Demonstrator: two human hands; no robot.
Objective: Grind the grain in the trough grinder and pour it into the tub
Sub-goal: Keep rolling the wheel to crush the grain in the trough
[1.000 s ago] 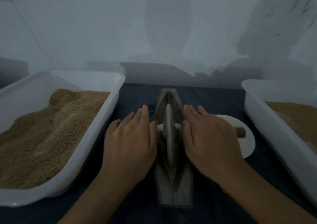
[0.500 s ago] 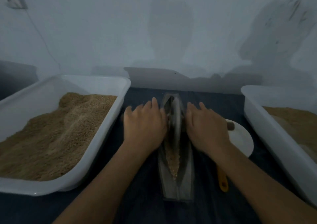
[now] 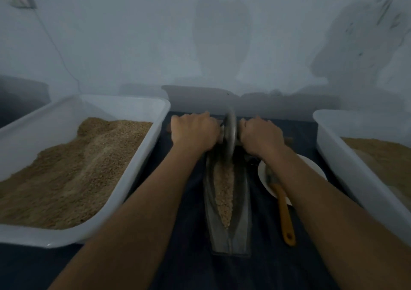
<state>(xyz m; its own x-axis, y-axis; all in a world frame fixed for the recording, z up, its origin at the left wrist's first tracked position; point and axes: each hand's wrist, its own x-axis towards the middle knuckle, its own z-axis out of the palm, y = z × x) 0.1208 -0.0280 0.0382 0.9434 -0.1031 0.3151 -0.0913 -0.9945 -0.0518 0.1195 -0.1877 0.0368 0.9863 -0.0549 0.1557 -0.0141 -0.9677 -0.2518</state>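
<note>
Now | left hand (image 3: 194, 132), right hand (image 3: 260, 134): each grip clamped on wheel (image 3: 229, 138) axle, handles hidden | trough (image 3: 242, 200) far end hidden

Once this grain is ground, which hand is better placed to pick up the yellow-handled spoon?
Probably the right hand. The spoon lies on the plate right of the trough, beneath the right forearm. The left hand would have to cross over the trough.
</note>
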